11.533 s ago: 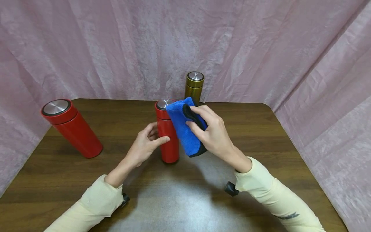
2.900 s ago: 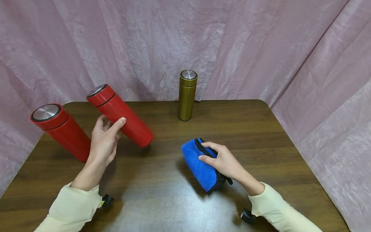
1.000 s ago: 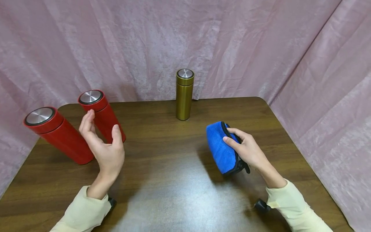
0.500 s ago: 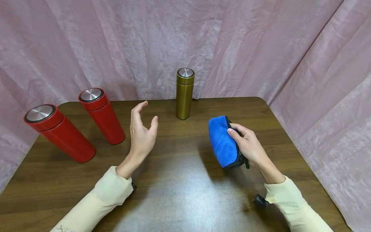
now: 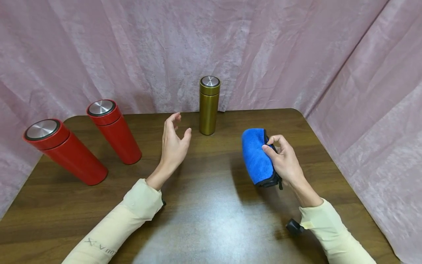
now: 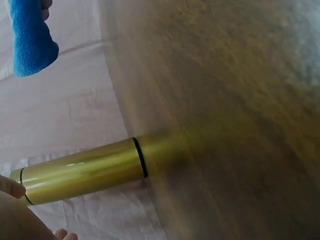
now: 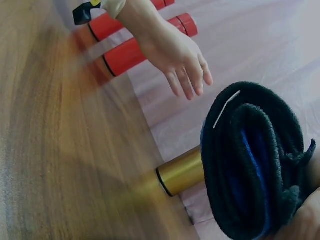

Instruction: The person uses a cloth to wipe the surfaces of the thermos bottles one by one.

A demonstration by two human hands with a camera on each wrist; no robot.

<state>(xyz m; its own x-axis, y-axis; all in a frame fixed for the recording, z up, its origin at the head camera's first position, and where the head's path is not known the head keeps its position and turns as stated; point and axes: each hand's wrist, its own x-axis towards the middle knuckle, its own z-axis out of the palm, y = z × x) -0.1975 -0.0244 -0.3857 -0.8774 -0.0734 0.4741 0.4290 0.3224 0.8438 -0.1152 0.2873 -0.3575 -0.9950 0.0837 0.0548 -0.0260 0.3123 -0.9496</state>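
A folded blue cloth with black edging is pinched in my right hand, held above the table's right half. My left hand is in the air with thumb and fingers spread, holding nothing. Just beyond it a gold thermos stands upright near the table's back edge. In the left wrist view the gold thermos lies beyond my fingers, with a gap not clear. From the right wrist side, the cloth covers part of the gold thermos.
Two red thermoses with steel lid tops stand side by side at left, the larger one nearer and the slimmer one behind. A pink curtain hangs behind the brown wooden table.
My left hand set the slimmer red thermos beside the larger one, let go, and moved right toward the gold thermos. My right hand carried the cloth to the right.
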